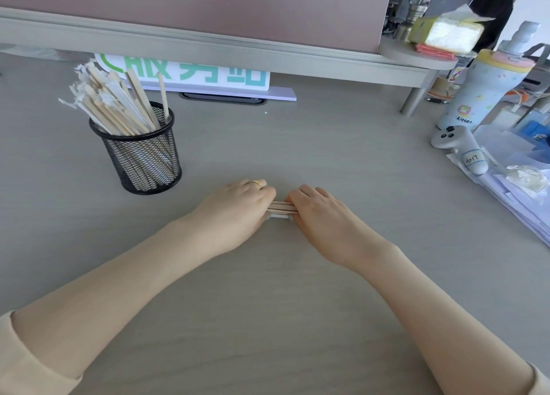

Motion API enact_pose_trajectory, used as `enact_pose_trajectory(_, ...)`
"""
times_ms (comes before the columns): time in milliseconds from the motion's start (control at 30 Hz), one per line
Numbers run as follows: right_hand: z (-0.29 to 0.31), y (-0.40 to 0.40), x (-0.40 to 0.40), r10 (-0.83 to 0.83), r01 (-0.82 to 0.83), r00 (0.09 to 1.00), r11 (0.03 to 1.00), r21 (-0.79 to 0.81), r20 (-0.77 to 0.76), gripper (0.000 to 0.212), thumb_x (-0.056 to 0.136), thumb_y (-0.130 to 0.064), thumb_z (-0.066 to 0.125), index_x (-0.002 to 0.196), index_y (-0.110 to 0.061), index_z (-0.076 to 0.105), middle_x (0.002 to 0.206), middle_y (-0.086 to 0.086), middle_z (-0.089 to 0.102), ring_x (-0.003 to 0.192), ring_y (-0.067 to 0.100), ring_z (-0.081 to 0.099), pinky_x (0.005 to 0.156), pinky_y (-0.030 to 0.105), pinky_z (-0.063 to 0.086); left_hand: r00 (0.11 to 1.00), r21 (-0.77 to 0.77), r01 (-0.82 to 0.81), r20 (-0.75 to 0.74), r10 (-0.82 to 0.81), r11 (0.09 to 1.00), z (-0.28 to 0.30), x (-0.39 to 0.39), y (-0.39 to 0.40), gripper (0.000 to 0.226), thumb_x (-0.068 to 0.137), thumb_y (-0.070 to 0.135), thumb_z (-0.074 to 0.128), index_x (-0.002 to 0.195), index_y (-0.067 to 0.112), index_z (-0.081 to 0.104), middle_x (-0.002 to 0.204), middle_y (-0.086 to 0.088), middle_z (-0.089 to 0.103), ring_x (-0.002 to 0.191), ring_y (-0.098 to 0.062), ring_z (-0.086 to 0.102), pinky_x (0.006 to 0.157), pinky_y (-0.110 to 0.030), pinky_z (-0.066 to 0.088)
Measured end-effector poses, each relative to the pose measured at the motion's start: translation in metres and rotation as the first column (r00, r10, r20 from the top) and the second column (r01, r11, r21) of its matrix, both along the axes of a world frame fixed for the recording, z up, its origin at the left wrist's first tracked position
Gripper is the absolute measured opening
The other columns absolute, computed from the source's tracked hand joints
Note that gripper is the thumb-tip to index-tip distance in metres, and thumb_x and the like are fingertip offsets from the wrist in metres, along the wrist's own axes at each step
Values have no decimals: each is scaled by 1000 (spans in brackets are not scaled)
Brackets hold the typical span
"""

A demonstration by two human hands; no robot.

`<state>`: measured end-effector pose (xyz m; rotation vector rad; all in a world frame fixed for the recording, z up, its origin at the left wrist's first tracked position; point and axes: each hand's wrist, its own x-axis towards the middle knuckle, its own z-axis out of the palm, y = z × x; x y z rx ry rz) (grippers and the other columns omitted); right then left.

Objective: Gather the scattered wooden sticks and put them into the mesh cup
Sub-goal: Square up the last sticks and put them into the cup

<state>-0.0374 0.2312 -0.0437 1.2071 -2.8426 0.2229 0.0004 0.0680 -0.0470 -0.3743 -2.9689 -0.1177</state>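
Observation:
A small bundle of wooden sticks point(282, 207) lies flat on the grey desk point(268, 305), held at both ends. My left hand point(235, 210) grips its left end and my right hand point(321, 216) grips its right end; only the middle stretch shows between the fingers. A white wrapper shows just beneath the bundle. The black mesh cup point(143, 156) stands upright to the far left of my hands, packed with several sticks point(119, 102), some in paper wrappers, leaning left.
A white sign with green characters point(190, 73) stands behind the cup under a raised shelf point(208, 46). At the right sit a grey controller point(458, 147), a pale blue bottle point(482, 90) and a pile of papers and plastic point(518, 180).

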Motion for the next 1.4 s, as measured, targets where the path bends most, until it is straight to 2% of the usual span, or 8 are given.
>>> enact_pose_trajectory(200, 1, 7, -9, 24, -21, 997, 999, -40, 79, 18, 96, -13, 36, 107, -10, 50, 103, 8, 51, 94, 28, 48, 80, 36, 38, 990, 111, -24, 138, 8, 994, 1, -6, -25, 15, 94, 28, 45, 100, 14, 48, 94, 7, 38, 87, -13, 35, 67, -29, 25)
enact_pose_trajectory(400, 0, 4, -9, 3, 0, 997, 999, -42, 72, 26, 94, -33, 46, 110, -12, 50, 105, 4, 53, 97, 23, 48, 77, 28, 29, 995, 46, 31, 92, -36, 998, -3, -6, -25, 18, 96, 25, 41, 105, 11, 46, 107, -3, 49, 105, -22, 46, 82, -35, 39)
enact_pose_trajectory(600, -2, -1, -4, -18, 19, 999, 999, 29, -37, 20, 98, -24, 38, 106, -9, 48, 107, 7, 52, 97, 28, 50, 79, 34, 35, 997, 14, 70, 21, -71, 997, -4, -3, -23, 18, 96, 23, 42, 107, 10, 48, 107, -5, 53, 103, -25, 52, 82, -37, 41)
enact_pose_trajectory(800, -13, 2, -5, 11, -11, 992, 1000, 8, -126, 8, 88, -1, 50, 92, -9, 51, 91, 9, 54, 79, 30, 52, 67, 33, 35, 935, -30, 109, -335, -113, 994, -3, 15, -46, 44, 83, 38, 44, 120, 16, 51, 107, 0, 56, 100, -18, 44, 96, -30, 28)
enact_pose_trajectory(1000, -7, -7, 1, -23, 36, 990, 995, 94, -138, 14, 93, -5, 39, 105, -8, 46, 105, 8, 48, 88, 26, 45, 71, 28, 26, 787, 158, 44, -613, 64, 986, 4, 44, -83, 35, 85, 26, 52, 119, 17, 49, 120, 3, 47, 108, -24, 46, 107, -28, 18)
enact_pose_trajectory(1167, -3, -16, 3, 20, 39, 970, 970, 239, -241, 34, 74, 9, 50, 104, -6, 46, 100, 11, 49, 76, 25, 44, 62, 35, 41, 660, 303, -33, -709, 248, 952, 13, 51, -103, 31, 83, 21, 53, 112, 11, 51, 118, -3, 45, 116, -15, 39, 111, -29, 10)
enact_pose_trajectory(1300, 5, -16, -4, 70, 46, 940, 944, 328, -333, 31, 53, 3, 74, 77, -3, 55, 71, 11, 56, 52, 25, 53, 41, 20, 5, 587, 475, -13, -709, 391, 880, 15, 52, -112, 42, 82, 24, 53, 121, 12, 41, 123, 13, 37, 126, 14, 19, 111, -56, 15)
enact_pose_trajectory(1400, 2, -19, -7, 69, 30, 957, 943, 331, -283, 15, 81, -6, 58, 93, -7, 48, 90, 11, 55, 79, 28, 60, 47, 28, 24, 557, 568, 35, -694, 456, 822, 11, 49, -116, 47, 83, 22, 51, 127, 27, 33, 131, 15, 26, 130, 8, 19, 110, -58, 20)
